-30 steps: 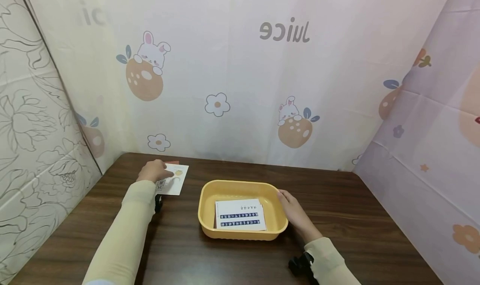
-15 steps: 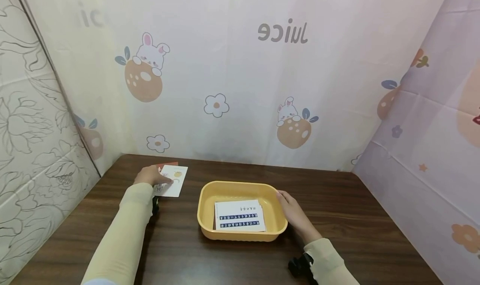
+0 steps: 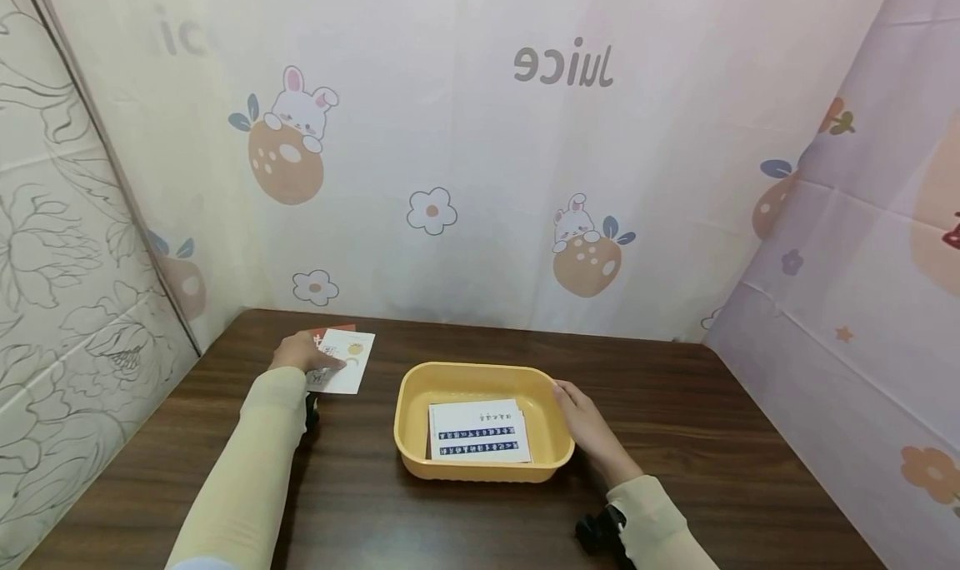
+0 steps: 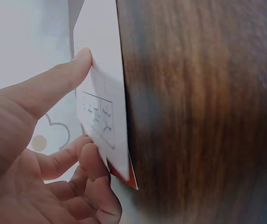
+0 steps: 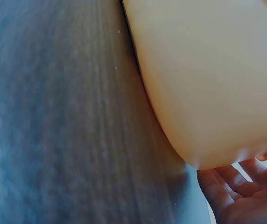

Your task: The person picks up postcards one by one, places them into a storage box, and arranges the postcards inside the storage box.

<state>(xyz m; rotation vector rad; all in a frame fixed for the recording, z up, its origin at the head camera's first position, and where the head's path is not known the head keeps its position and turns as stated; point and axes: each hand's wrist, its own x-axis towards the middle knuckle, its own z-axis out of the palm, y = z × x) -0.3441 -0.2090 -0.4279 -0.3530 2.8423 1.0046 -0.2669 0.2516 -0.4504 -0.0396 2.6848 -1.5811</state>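
My left hand (image 3: pixel 302 354) pinches the left edge of a white printed card (image 3: pixel 348 360) at the far left of the table. Seen from the left wrist, the thumb (image 4: pixel 54 84) presses the top of that white card (image 4: pixel 103 105) and the curled fingers (image 4: pixel 89 161) sit under its edge. A red card (image 4: pixel 129 178) lies beneath it. My right hand (image 3: pixel 583 416) holds the right side of the yellow tray (image 3: pixel 480 372). The right wrist view shows fingers (image 5: pixel 234 189) tucked below the tray's wall (image 5: pixel 208 79). White cards with dark blue bands (image 3: pixel 478 430) lie flat in the tray.
The dark wooden table (image 3: pixel 465 512) is closed in by a cartoon-printed curtain (image 3: pixel 487 153) at the back, a floral panel (image 3: pixel 67 287) on the left and a pink sheet (image 3: pixel 862 303) on the right. A black wrist strap (image 3: pixel 596 532) shows near the front edge.
My left hand has slid a little to the left along the white card, uncovering a red corner behind it. The right hand and the tray have not moved.
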